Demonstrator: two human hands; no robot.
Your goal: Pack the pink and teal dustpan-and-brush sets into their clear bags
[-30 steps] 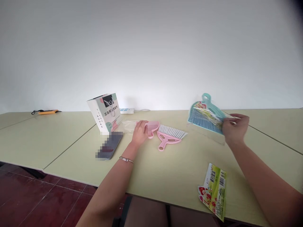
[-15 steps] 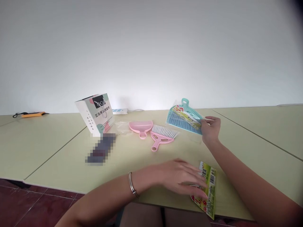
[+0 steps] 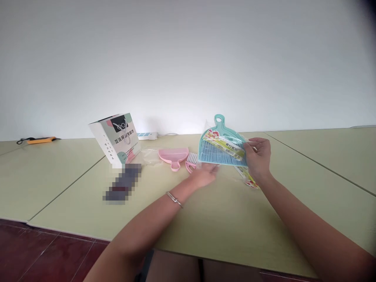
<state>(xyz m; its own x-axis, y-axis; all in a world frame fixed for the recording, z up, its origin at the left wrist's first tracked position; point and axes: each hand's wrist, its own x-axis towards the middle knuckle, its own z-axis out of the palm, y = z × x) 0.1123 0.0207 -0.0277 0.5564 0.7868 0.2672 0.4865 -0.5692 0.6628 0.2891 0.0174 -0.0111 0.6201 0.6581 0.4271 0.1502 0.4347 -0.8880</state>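
My right hand (image 3: 258, 158) is closed on the right edge of a teal dustpan-and-brush set in a clear packet (image 3: 220, 147), held tilted above the table. A green and red label card (image 3: 248, 178) sticks out just below that hand; whether it is gripped I cannot tell. My left hand (image 3: 204, 175), with a bracelet on its wrist, lies low under the packet's bottom edge. Its fingers are stretched out and touch or nearly touch that edge. A pink dustpan (image 3: 173, 155) lies to the left. A pink brush (image 3: 191, 160) beside it is half hidden by the packet.
A printed paper bag (image 3: 116, 137) stands at the left, a blurred dark phone (image 3: 123, 182) in front of it. An empty clear plastic bag (image 3: 149, 154) lies beside the pink dustpan. A white power strip (image 3: 147, 136) and an orange tool (image 3: 39, 140) sit by the wall. The table's front edge (image 3: 88, 235) is close.
My left hand left the pink dustpan, swept to the label card near the front edge, then came up under the teal packet. The card now sits by my right hand, which moved the packet left.
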